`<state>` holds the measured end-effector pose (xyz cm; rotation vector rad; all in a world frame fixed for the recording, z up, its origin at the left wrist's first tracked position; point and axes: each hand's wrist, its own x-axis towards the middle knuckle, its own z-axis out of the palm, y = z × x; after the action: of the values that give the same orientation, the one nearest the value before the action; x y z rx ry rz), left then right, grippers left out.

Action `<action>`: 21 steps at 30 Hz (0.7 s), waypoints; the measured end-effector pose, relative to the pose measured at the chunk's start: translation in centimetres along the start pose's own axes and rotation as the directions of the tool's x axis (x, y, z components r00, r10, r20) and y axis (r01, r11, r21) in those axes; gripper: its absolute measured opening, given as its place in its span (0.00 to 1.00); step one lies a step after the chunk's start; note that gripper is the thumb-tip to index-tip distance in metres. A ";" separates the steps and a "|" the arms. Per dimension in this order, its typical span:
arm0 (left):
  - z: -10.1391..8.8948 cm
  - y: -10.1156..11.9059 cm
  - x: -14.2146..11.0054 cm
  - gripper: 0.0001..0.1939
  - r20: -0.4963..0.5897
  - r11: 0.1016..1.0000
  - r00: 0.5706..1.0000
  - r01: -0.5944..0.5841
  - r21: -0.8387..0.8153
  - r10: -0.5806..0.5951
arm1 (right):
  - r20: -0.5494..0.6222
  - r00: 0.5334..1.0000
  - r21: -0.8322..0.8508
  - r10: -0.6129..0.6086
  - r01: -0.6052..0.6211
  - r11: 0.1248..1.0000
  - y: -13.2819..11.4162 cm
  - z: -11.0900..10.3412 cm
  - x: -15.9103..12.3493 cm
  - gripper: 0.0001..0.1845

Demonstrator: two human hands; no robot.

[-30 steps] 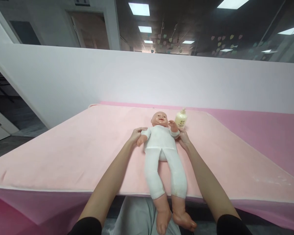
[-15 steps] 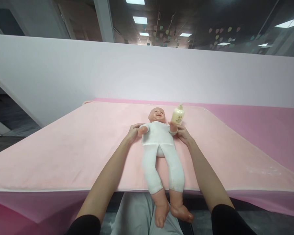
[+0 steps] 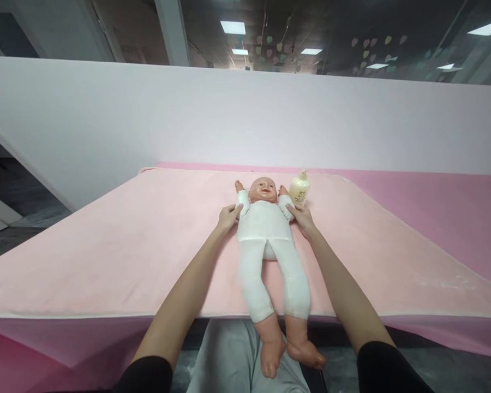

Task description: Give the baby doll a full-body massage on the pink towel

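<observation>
A baby doll (image 3: 265,229) in a white suit lies on its back on a pink padded mat (image 3: 147,245), head away from me, bare feet hanging over the near edge. Both its arms point up beside its head. My left hand (image 3: 228,217) grips the doll's arm on the left, at the upper sleeve. My right hand (image 3: 301,218) grips the arm on the right the same way. A small cream pump bottle (image 3: 299,188) stands upright just beyond my right hand, next to the doll's head.
A white partition wall (image 3: 188,114) rises right behind the mat. A darker pink surface (image 3: 433,202) runs along the far and right side. The mat's near edge (image 3: 85,315) drops off in front of my grey-trousered lap.
The doll's arms have swung from out at its sides to raised beside its head, with my hands moving up along them. The view shifted slightly.
</observation>
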<state>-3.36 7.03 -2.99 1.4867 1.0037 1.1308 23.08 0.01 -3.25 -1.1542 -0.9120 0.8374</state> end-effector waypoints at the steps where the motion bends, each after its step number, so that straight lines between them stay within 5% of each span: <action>1: 0.1 0.1 0.0 0.22 -0.028 0.998 1.000 -0.005 0.059 0.006 | -0.026 1.000 -0.043 0.007 -0.008 0.999 0.0 0.1 0.0 0.24; 6: 0.6 0.6 -0.5 0.22 -0.157 0.969 0.987 0.006 0.248 0.035 | -0.092 0.996 -0.200 0.004 -0.022 0.980 -0.2 0.5 0.1 0.22; 9: 0.4 0.8 -0.7 0.19 -0.069 0.999 0.997 0.035 0.024 -0.034 | -0.027 0.999 -0.099 0.047 -0.049 0.994 -0.6 0.2 -0.1 0.20; 12: -0.1 1.1 -0.8 0.13 0.065 0.968 0.993 0.111 -0.225 -0.098 | 0.166 0.982 0.083 0.085 -0.100 0.992 -1.5 -0.4 -0.7 0.23; 15: -0.5 1.4 -0.8 0.12 0.118 0.944 0.990 0.110 -0.310 -0.076 | 0.288 0.952 0.147 0.101 -0.148 0.978 -2.3 -0.9 -1.3 0.24; 21: -0.8 1.2 -1.0 0.10 0.125 0.929 0.988 0.129 -0.348 -0.090 | 0.222 0.964 0.099 0.146 -0.171 0.980 -1.5 -1.8 -1.0 0.13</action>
<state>-4.31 6.08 -1.94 1.1720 0.7512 1.0750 24.42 -1.83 -2.21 -1.0582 -0.9404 1.1482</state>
